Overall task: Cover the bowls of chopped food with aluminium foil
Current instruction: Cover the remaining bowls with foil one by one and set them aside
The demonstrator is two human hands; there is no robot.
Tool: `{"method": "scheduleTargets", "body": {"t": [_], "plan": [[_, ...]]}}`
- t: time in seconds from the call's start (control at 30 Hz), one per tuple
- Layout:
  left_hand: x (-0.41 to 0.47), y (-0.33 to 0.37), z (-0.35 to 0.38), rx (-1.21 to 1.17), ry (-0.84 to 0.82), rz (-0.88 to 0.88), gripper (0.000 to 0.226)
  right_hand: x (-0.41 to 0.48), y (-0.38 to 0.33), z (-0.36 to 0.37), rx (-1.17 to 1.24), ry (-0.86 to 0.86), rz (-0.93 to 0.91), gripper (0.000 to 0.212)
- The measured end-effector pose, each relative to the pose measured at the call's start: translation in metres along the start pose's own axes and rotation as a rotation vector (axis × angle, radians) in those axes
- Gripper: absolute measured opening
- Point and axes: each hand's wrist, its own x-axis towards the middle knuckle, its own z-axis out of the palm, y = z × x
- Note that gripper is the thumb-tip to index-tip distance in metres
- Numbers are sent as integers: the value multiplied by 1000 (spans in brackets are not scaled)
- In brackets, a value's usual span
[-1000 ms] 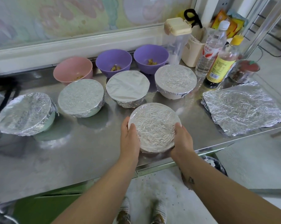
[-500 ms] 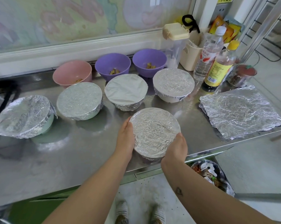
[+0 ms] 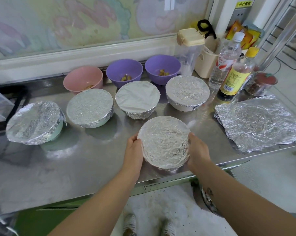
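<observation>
Left hand and right hand: cupped on opposite sides of the foil-covered bowl, fingers curled round its rim, at the steel table's near edge. Right hand had slid from the bowl's near-right side up to its right flank; left hand stayed put. Beyond the fingertips: four wrapped bowls, three uncovered bowls. Right of the right hand: spare foil sheet.

The foil-covered bowl between my left hand and right hand hides its contents and my fingertips. Right of my hands, the foil sheet is cropped.
</observation>
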Motion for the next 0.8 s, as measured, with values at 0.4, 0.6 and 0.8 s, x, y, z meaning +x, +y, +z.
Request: {"method": "scheduleTargets", "body": {"t": [0.4,0.6,0.8], "plan": [[24,27,12,134,-85,90,30,-31,43,20,310,102,71,43],[17,12,18,25,13,50,31,-14,43,24,377,150,89,54],[7,-1,15,-75,90,7,29,-9,28,19,254,121,74,42]]}}
